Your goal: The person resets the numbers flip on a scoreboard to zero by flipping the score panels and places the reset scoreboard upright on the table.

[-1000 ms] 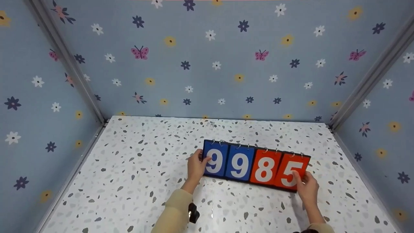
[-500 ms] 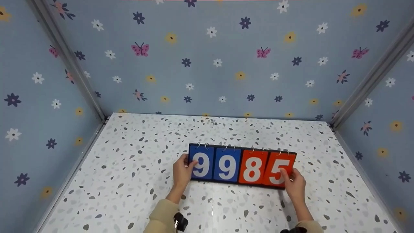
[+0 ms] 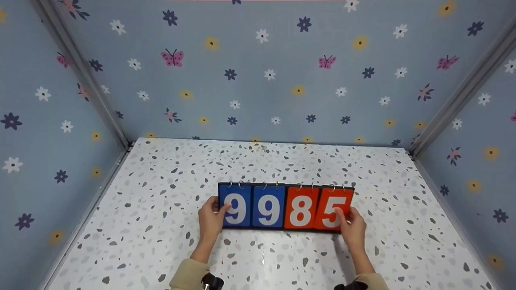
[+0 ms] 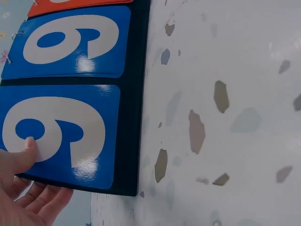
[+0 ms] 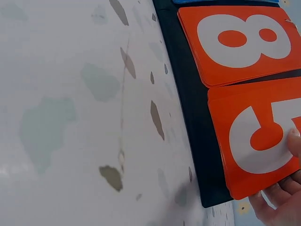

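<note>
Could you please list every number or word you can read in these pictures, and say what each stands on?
"9" on the first blue card of the scoreboard, under the left hand thumb.
"9" on the second blue card.
"8" on the first orange card.
"5" on the second orange card, held by the right hand.
Together they read "9985". There are no other words, brands or labels.

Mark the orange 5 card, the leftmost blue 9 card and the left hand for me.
orange 5 card (image 3: 336, 208): head view, on the card's face beside the digit.
leftmost blue 9 card (image 3: 236, 208): head view, on the white digit.
left hand (image 3: 209, 220): head view, back of the hand.
</note>
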{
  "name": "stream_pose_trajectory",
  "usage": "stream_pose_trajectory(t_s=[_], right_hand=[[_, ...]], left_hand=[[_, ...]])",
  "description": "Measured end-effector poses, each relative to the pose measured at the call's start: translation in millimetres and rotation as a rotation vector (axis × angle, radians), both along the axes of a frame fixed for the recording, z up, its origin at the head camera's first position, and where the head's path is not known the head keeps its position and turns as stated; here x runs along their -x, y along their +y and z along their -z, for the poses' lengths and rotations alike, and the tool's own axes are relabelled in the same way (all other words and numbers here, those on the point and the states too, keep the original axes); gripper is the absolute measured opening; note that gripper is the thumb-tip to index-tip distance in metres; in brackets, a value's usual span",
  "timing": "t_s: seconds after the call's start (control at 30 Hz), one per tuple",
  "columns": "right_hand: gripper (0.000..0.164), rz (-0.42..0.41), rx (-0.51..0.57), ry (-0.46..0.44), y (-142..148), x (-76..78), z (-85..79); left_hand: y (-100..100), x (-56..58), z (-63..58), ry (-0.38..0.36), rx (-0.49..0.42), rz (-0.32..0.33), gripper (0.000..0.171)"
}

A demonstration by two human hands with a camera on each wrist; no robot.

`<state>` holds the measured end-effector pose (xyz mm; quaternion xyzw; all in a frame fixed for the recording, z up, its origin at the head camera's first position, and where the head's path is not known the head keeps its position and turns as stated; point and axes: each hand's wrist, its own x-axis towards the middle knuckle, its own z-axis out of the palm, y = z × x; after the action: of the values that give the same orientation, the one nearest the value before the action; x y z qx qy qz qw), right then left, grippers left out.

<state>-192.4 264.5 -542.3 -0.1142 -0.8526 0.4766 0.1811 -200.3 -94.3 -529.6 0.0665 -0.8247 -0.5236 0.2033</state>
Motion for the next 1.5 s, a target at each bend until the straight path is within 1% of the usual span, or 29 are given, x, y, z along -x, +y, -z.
stream_pose_trajectory(t_s=[0.17, 0.4, 0.5, 0.7, 0.9, 0.93, 0.97, 1.0, 1.03, 1.07, 1.1, 1.17, 1.2, 1.23, 1.27, 1.3, 1.4, 1.43, 1.5], right_hand=[[0.038, 0.017, -0.006, 0.004, -7.6, -1.6, 0.7], [0.040, 0.006, 0.046, -0.024, -15.7, -5.1, 1.8], [0.042, 0.006, 0.058, -0.024, -18.4, -7.8, 1.5], [0.042, 0.002, 0.054, -0.018, -22.1, -15.9, 1.5], [0.037, 0.007, 0.034, 0.025, -24.6, -21.5, 4.5], [0.037, 0.008, 0.034, 0.032, -24.2, -21.4, 6.2], [0.037, 0.001, 0.027, 0.047, -20.3, -18.8, 13.5], [0.038, -0.001, 0.033, 0.056, -18.6, -17.9, 16.5], [0.039, 0.001, 0.022, 0.068, -15.0, -15.0, 23.4], [0.038, -0.015, 0.021, 0.082, -9.3, -11.1, 32.7], [0.038, -0.031, 0.036, 0.091, -6.4, -9.5, 36.4], [0.039, -0.031, 0.012, 0.100, 0.7, -3.6, 49.8], [0.039, -0.029, 0.023, 0.100, 1.3, -3.1, 50.1], [0.039, -0.053, 0.039, 0.107, 3.3, -2.7, 50.5], [0.039, -0.075, 0.067, 0.111, 3.9, -3.9, 48.0], [0.040, -0.082, 0.095, 0.119, 1.9, -6.3, 41.8], [0.040, -0.054, 0.077, 0.159, 5.6, -3.3, 48.2], [0.039, -0.072, 0.110, 0.190, 5.3, -6.9, 43.6], [0.038, 0.009, 0.039, 0.230, 8.0, -2.4, 56.5]], left_hand=[[-6.1, -6.2, -1.0, 0.006, -0.003, -0.007, 0.022], [-14.6, -13.5, -0.6, 0.022, 0.006, -0.034, 0.020], [-16.4, -16.6, 0.1, 0.020, -0.011, -0.033, 0.020], [-18.1, -24.7, 5.3, 0.033, -0.046, -0.045, 0.021], [-20.8, -29.4, 7.7, 0.061, -0.079, -0.050, 0.020], [-20.9, -29.8, 8.0, 0.062, -0.084, -0.049, 0.020], [-21.0, -29.9, 8.3, 0.063, -0.088, -0.048, 0.020], [-20.9, -29.9, 8.4, 0.065, -0.093, -0.046, 0.020], [-20.7, -29.8, 8.6, 0.066, -0.094, -0.044, 0.021], [-20.5, -29.6, 8.9, 0.068, -0.093, -0.045, 0.021], [-20.3, -29.6, 9.1, 0.070, -0.091, -0.045, 0.021], [-20.4, -29.1, 10.3, 0.076, -0.087, -0.043, 0.022], [-20.5, -29.1, 11.0, 0.080, -0.083, -0.041, 0.022], [-20.9, -29.0, 11.8, 0.087, -0.080, -0.039, 0.023], [-21.3, -28.9, 12.6, 0.093, -0.079, -0.036, 0.023], [-21.8, -28.7, 13.4, 0.100, -0.083, -0.031, 0.022], [-23.2, -28.2, 15.4, 0.118, -0.105, -0.016, 0.020], [-23.6, -27.8, 16.0, 0.120, -0.112, -0.013, 0.020], [-24.3, -27.4, 17.0, 0.118, -0.118, -0.011, 0.019]])
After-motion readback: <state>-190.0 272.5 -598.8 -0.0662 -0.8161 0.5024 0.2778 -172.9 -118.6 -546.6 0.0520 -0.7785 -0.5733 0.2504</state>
